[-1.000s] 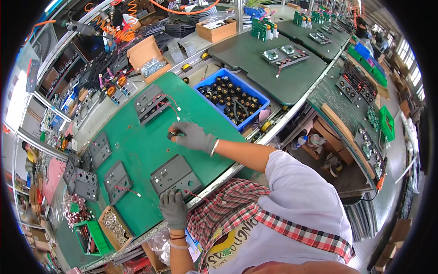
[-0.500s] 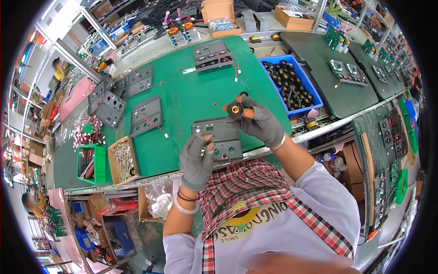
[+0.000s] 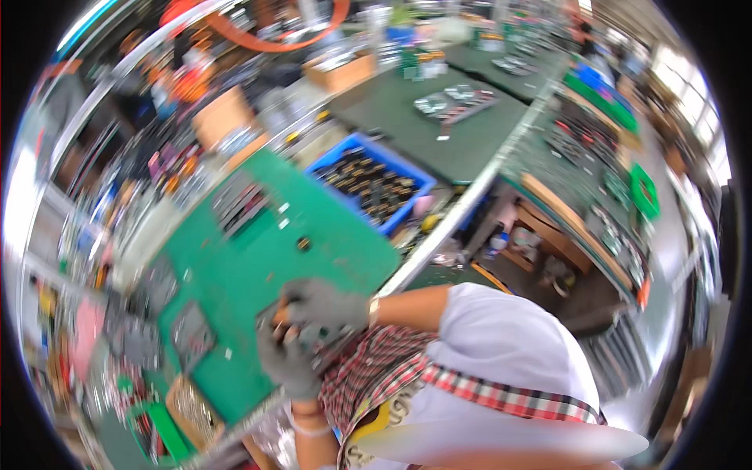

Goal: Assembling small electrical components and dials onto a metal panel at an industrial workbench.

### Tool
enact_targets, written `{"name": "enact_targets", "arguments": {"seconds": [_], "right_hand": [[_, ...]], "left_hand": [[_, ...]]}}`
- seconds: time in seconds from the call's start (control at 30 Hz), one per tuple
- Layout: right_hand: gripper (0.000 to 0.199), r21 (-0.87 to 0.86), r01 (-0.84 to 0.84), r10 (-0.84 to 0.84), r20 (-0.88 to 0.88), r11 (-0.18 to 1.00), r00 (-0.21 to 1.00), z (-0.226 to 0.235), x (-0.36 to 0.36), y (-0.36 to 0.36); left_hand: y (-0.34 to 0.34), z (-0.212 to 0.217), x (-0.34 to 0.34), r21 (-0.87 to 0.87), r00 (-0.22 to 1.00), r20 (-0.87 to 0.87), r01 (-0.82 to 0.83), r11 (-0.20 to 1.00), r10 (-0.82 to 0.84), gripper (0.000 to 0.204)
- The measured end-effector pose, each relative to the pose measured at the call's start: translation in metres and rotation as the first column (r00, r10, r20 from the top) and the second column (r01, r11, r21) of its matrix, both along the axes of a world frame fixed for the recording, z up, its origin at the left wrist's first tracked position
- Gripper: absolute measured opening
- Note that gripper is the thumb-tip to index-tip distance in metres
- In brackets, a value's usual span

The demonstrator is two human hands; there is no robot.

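Observation:
My two grey-gloved hands meet over a grey metal panel at the mat's front edge; motion blurs them. My right hand reaches in from the right, its bare fingertips bent in a pinch. Close against it, my left hand has its fingers curled at the panel's left end. Whatever lies between the fingertips is hidden by the gloves and blur. A small round black part with a gold-coloured centre lies on the green mat beyond my hands.
A blue bin of black parts stands at the mat's far right. More grey panels lie at the back and left. A green box and a cardboard tray sit at the near left. Another green worktop extends beyond the bin.
The view has swung right. My right hand has come down beside the left over the panel. A round black part now lies on the mat; earlier one was in my right fingers.

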State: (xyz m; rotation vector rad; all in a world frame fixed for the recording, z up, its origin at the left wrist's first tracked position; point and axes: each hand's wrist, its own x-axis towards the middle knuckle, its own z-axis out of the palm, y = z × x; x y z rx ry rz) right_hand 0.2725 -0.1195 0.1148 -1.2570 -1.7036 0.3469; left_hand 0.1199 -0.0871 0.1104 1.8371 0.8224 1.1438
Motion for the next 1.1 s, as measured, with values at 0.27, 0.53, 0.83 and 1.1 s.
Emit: {"name": "enact_targets", "arguments": {"seconds": [0.27, 0.53, 0.83, 1.1], "right_hand": [[0.034, 0.173, 0.021, -0.042, 0.116, 0.985, 0.992, 0.005, -0.029, 0.002], [0.036, -0.079, -0.093, 0.099, 0.077, 0.993, 0.992, -0.011, -0.017, -0.01], [0.027, 0.207, -0.309, 0.237, 0.31, 0.928, 0.921, -0.038, -0.025, 0.006], [0.022, 0.207, -0.158, 0.134, 0.123, 0.966, 0.983, -0.023, -0.03, 0.004]], "left_hand": [[-0.001, -0.037, -0.032, -0.314, 0.624, 0.72, 0.684, 0.658, -0.304, 0.032], [-0.009, -0.045, -0.031, -0.535, 0.641, 0.765, 0.686, 0.493, -0.062, 0.027], [-0.028, -0.03, -0.04, -0.563, 0.594, 0.802, 0.71, 0.424, 0.07, 0.039], [-0.028, -0.069, -0.065, -0.643, 0.586, 0.762, 0.631, 0.434, 0.277, 0.04]]}}
